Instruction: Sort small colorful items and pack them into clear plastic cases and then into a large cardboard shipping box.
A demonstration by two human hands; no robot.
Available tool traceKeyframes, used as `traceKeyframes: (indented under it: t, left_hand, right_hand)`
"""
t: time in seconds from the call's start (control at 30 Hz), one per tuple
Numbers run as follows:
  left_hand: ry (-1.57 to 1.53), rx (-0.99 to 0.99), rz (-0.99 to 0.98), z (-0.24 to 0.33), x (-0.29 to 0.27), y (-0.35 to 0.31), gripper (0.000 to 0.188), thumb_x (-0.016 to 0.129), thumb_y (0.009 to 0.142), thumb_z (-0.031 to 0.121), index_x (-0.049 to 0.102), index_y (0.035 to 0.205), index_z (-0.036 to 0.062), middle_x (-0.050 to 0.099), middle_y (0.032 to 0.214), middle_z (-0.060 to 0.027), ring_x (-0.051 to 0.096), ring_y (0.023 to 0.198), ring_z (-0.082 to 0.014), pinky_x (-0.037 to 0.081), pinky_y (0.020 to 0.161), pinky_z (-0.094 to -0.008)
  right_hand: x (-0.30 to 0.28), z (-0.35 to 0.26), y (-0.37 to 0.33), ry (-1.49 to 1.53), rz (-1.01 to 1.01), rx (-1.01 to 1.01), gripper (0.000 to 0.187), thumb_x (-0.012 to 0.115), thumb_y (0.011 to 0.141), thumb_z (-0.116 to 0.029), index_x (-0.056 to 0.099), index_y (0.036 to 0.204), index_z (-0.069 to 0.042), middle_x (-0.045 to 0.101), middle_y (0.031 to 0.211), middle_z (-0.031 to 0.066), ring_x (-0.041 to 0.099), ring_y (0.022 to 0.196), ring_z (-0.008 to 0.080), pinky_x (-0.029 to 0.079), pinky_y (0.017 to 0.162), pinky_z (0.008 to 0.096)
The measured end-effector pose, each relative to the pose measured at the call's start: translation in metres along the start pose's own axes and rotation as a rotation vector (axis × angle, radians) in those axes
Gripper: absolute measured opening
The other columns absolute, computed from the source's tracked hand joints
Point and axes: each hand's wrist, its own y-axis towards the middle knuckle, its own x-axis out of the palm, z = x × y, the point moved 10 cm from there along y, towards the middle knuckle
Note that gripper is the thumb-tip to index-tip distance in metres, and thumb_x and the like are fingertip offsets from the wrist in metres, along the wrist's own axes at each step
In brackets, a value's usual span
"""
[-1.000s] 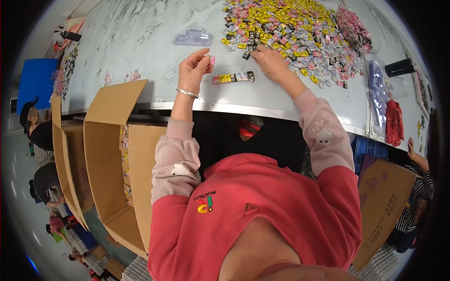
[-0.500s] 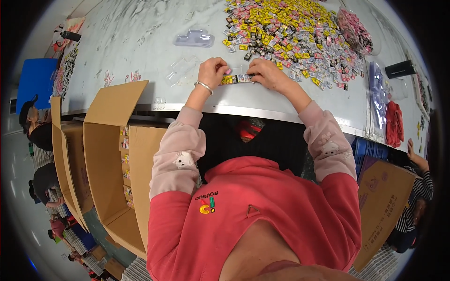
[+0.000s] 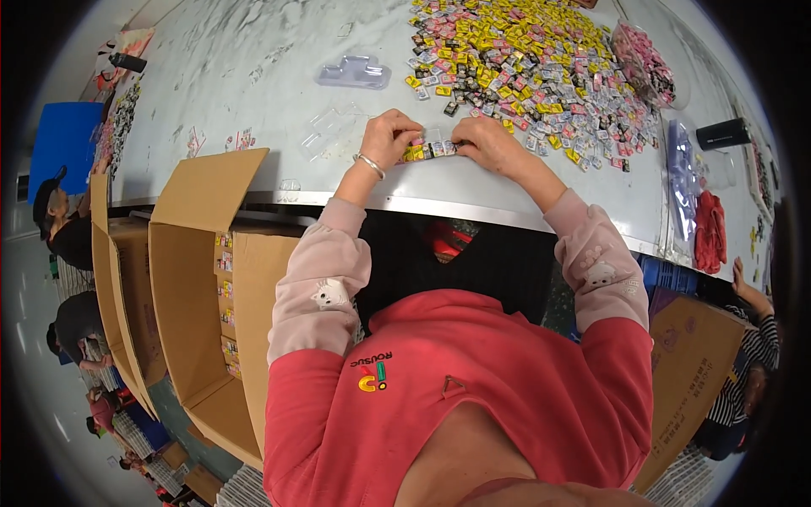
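Observation:
A small clear plastic tray [image 3: 433, 135] lies near the front edge of the table, its near row filled with little yellow, black and white packs [image 3: 429, 151]. At its left end, my left hand [image 3: 389, 138] is closed, thumb and fingertips pinching a small pink pack [image 3: 416, 141] partly hidden by the fingers. My right hand [image 3: 490, 144] is closed at the tray's right end, its bent fingertips against the rim and the last packs. Whether a loose pack sits in its fingers, I cannot tell.
A wide heap of small packs [image 3: 515, 68] spreads beyond my right hand, beside a clear bag of pink packs [image 3: 644, 59]. Empty clear trays [image 3: 353, 73] lie behind my left hand. Open cardboard boxes [image 3: 190, 296] stand at left. A red cloth [image 3: 710, 232] lies at right; people sit nearby.
My left fingertips have come down onto the tray's left end with the pink pack. My right hand has shifted slightly right and down along the tray.

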Motion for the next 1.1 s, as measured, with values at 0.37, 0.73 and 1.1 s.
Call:
traceKeyframes:
  t: [0.37,0.73,1.1]
  left_hand:
    - [0.290,0.229,0.099,0.039,0.004,-0.013,0.011,0.063,0.072,-0.002,0.067,0.081,0.0029,0.057,0.078,-0.0107,0.054,0.077,-0.0291,0.046,0.070,-0.0374]
    - [0.341,0.335,0.115,0.071,0.013,-0.011,0.009,0.064,0.072,0.002,0.067,0.080,0.0044,0.061,0.075,-0.0090,0.056,0.074,-0.0285,0.046,0.068,-0.0378]
    - [0.407,0.265,0.065,0.116,0.119,0.048,0.013,0.067,0.072,0.006,0.061,0.084,0.0055,0.056,0.082,-0.0110,0.055,0.081,-0.0312,0.046,0.070,-0.0409]
  right_hand:
    - [-0.007,-0.008,-0.031,-0.137,0.340,0.024,0.010,0.055,0.078,-0.007,0.059,0.087,-0.004,0.060,0.090,0.0080,0.060,0.084,0.0279,0.051,0.069,0.0379]
    - [-0.090,0.075,-0.097,-0.337,0.338,0.429,0.021,0.061,0.074,-0.006,0.063,0.094,-0.008,0.059,0.091,0.0101,0.059,0.089,0.0299,0.050,0.071,0.0390]
    - [-0.108,0.110,-0.138,0.051,0.525,0.583,0.017,0.065,0.077,-0.005,0.059,0.093,-0.004,0.058,0.084,0.0052,0.062,0.073,0.0167,0.049,0.061,0.0291]
